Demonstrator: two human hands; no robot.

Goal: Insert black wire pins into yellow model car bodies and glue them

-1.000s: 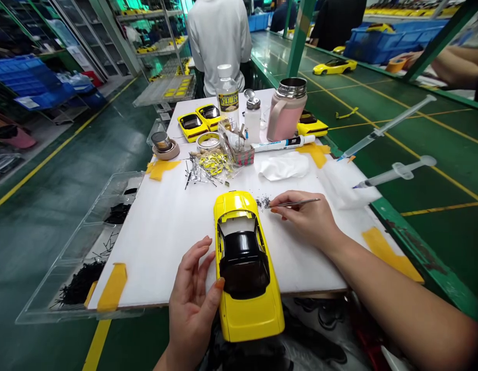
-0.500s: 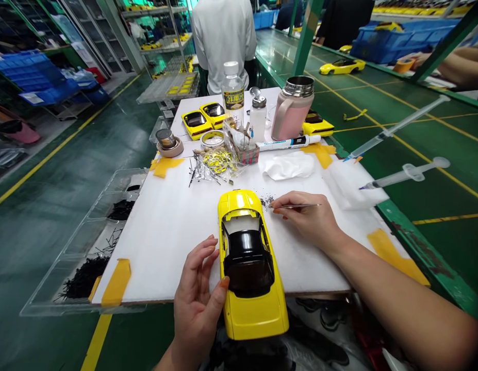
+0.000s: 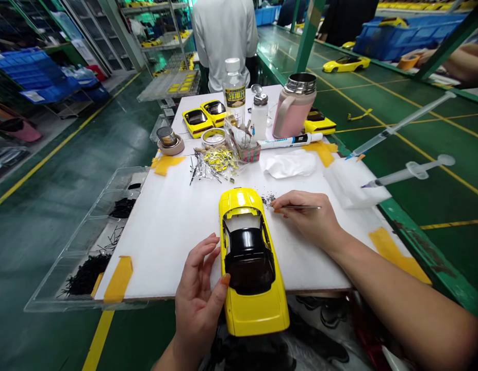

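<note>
A yellow model car body (image 3: 258, 314) with a black roof and dark rear window lies at the front of the white board, its near end jutting past the edge. My left hand (image 3: 202, 293) is curved along the car's left side, thumb resting on its rim and fingers against or close to the flank. Thin metal tweezers (image 3: 302, 207) are pinched in my right hand (image 3: 310, 214), to the right of the car's far end. Their tip points at a scatter of tiny black parts (image 3: 268, 199) on the board (image 3: 157, 232); whether it grips one is too small to see.
Behind are a bag of small yellow parts (image 3: 221, 158), a white cloth (image 3: 291, 164), a marker (image 3: 291, 141), a clear bottle (image 3: 234, 95) and a pink flask (image 3: 293, 108). Two syringes (image 3: 412, 170) lie right. A clear tray (image 3: 87, 273) of black pieces sits left. A co-worker (image 3: 225, 41) stands ahead.
The view has shifted very slightly. Both hands, the car body and the tweezers keep nearly the same positions.
</note>
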